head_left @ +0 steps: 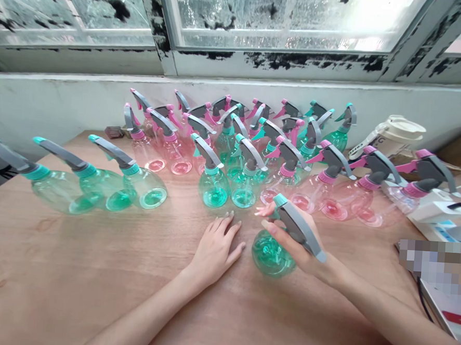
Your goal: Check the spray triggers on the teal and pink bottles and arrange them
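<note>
Right of centre, a green spray bottle [270, 255] is gripped by the right hand [302, 258]; the left hand [217, 248] is laid, loosely spread, on the table [91, 273]. The upper middle is blocked by clustered bottles [244, 186], with a cup [398, 138] at upper right.

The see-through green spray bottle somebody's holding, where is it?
In the head view, the see-through green spray bottle is just right of centre, in the right hand, with the left hand on the brown wooden table to its left.
</note>
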`<control>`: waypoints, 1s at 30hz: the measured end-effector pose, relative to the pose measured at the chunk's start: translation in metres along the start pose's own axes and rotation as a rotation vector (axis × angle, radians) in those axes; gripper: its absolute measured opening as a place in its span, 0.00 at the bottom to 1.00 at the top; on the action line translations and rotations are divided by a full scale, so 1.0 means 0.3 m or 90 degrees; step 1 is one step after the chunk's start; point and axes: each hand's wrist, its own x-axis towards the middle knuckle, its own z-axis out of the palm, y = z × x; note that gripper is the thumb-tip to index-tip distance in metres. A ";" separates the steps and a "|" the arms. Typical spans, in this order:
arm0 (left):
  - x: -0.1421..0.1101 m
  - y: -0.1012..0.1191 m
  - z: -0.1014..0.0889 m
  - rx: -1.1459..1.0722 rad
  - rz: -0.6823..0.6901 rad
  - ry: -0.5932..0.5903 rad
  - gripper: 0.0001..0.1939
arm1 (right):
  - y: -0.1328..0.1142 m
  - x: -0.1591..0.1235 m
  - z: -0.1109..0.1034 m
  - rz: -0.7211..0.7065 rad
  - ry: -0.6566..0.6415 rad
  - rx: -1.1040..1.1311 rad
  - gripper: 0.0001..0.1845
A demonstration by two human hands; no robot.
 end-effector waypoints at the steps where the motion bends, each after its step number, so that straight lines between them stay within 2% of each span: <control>1: -0.001 0.000 0.001 -0.006 0.001 0.002 0.21 | 0.002 0.000 0.003 0.008 -0.002 0.001 0.08; 5: -0.004 -0.004 -0.008 -0.069 0.004 0.015 0.20 | -0.001 0.003 0.027 0.036 0.033 0.009 0.13; 11: -0.031 -0.006 -0.056 -0.317 0.030 0.090 0.17 | -0.002 0.013 0.085 0.013 0.053 0.067 0.15; 13: -0.055 -0.003 -0.068 -0.352 0.055 0.100 0.20 | -0.005 0.016 0.112 0.003 0.046 0.089 0.16; 17: -0.120 -0.007 -0.071 -0.348 0.071 0.100 0.35 | -0.020 0.024 0.192 -0.049 0.012 0.123 0.19; 20: -0.175 -0.029 -0.074 -0.349 0.037 0.110 0.41 | -0.038 0.042 0.268 -0.078 0.011 0.117 0.21; 24: -0.239 -0.073 -0.107 -0.361 -0.048 0.097 0.39 | -0.063 0.081 0.360 -0.140 0.060 0.055 0.22; 27: -0.273 -0.112 -0.140 -0.343 -0.091 0.118 0.38 | -0.078 0.099 0.408 -0.182 0.061 0.035 0.23; 30: -0.285 -0.159 -0.174 -0.320 -0.130 0.164 0.37 | -0.081 0.095 0.435 -0.183 0.040 -0.001 0.22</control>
